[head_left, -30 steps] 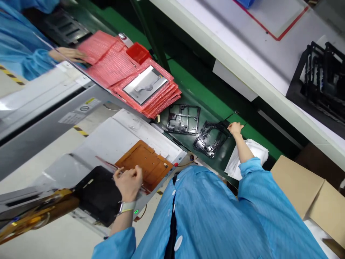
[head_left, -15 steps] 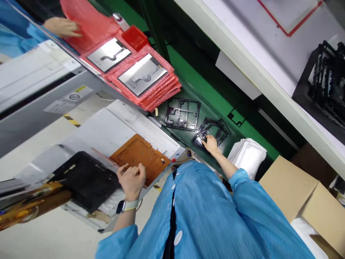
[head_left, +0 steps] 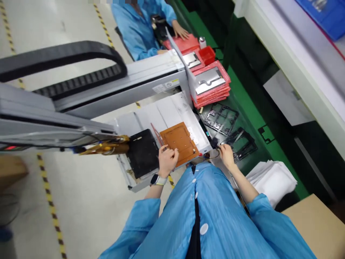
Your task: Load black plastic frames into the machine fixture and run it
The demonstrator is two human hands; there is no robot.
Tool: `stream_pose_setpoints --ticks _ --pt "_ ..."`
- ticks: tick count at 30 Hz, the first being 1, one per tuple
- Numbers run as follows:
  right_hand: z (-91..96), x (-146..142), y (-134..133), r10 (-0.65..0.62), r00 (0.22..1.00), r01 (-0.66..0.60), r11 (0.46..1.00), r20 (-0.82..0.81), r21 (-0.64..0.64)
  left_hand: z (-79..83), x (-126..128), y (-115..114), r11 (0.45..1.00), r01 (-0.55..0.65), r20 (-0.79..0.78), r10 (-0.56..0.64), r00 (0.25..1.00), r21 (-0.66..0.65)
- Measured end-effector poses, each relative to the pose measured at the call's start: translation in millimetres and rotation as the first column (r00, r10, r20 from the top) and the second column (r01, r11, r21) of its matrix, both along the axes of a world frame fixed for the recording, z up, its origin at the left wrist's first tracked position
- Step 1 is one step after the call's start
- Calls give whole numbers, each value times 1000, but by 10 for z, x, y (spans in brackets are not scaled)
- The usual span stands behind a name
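My left hand (head_left: 167, 160) hovers over the seam between a black plate (head_left: 142, 153) and an orange-brown plate (head_left: 181, 144). Its fingers are loosely bent and apart, and nothing shows in them. My right hand (head_left: 227, 156) is closed, fingertips pinched on a thin black plastic frame (head_left: 215, 142), smeared by motion and seen nearly edge-on. Just right of that hand lie other black frames (head_left: 245, 143) on the green bench mat. Farther back on the mat is a larger black lattice frame (head_left: 221, 117).
A grey machine beam (head_left: 151, 77) with a black cable chain (head_left: 118, 59) crosses on the left. Red bubble bags (head_left: 226, 88) with silver panels are stacked behind. A co-worker's hand (head_left: 180, 30) rests on one. White sheets (head_left: 272, 178) and a cardboard box (head_left: 318, 219) stand right.
My right hand has lifted a black frame from the pile and drawn it left. My left hand's fingers have curled more. The view has swung left, bringing the co-worker and machine beam into sight.
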State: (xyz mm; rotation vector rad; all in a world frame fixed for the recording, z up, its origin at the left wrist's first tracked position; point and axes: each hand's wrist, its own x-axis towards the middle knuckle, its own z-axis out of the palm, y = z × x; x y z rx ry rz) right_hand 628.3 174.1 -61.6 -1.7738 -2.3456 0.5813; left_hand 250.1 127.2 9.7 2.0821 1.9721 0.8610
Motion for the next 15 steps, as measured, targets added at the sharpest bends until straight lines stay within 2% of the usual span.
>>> stream_pose_setpoints --ticks 1,3,6,8,10,15 --pt "-39 -213 -28 132 991 -132 991 -32 -6 6 -17 -14 1000 -5 8 5 1000 9" --pt "-132 -684 -72 361 930 -364 931 -73 -19 23 -45 -42 999 -19 27 18 999 26" --pt "-293 -1359 -88 578 814 -580 813 -56 -39 55 -83 -78 999 -43 53 41 998 33" --pt "-403 -1693 -67 639 769 -639 767 -14 -64 77 -113 -100 998 -53 63 51 997 27" --pt "-505 -1893 -40 653 757 -649 754 12 -98 98 -144 -122 998 -58 64 56 996 28" --pt "-664 -1936 -63 603 798 -595 789 5 -151 127 -185 -161 996 -74 50 72 996 56"
